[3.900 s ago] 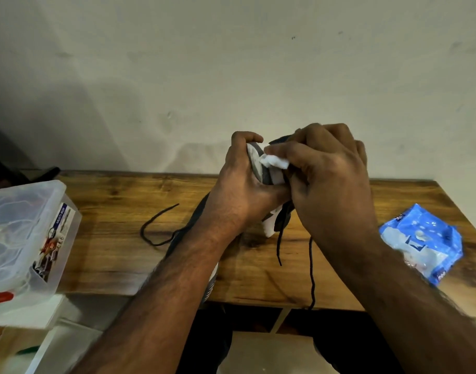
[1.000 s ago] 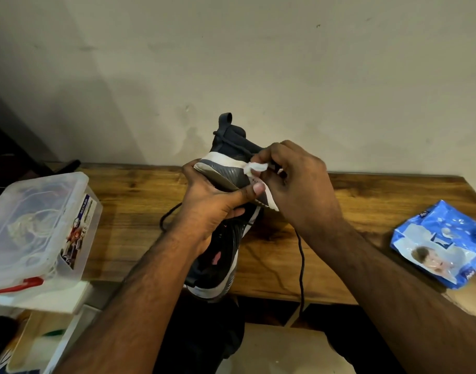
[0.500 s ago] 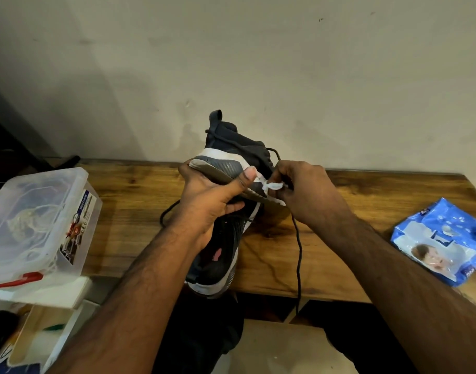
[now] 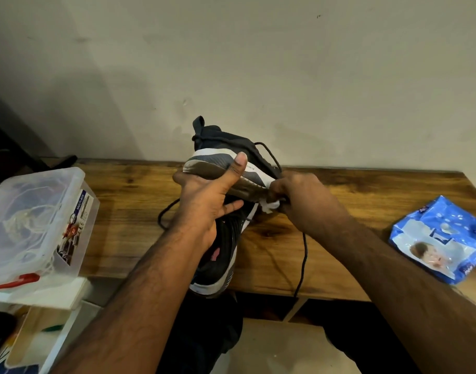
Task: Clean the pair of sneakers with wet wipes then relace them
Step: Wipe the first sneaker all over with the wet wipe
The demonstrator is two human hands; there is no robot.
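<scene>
Both hands work at one sneaker above the wooden table. The person's left hand grips the raised sneaker by its sole: the thumb lies up across the grey side of the midsole and the fingers curl round from beneath, so the shoe is held clear of the table with its dark collar and heel loop pointing at the wall. The right hand is curled round a crumpled white wet wipe, pinching it against the right end of that sneaker's dirty sole edge (only a small fold of the wipe shows below the fingers).

A second sneaker lies under the left hand, across the table's near edge, its dark upper and white sole rim partly hidden by the wrist. A black shoelace drops from the held sneaker, below the right hand, and hangs over the table's front edge; another dark loop of lace lies on the table just left of the left hand.

At the table's right end rests a blue wet wipes pack. Off the table's left end stands a clear plastic storage box with a red latch.
</scene>
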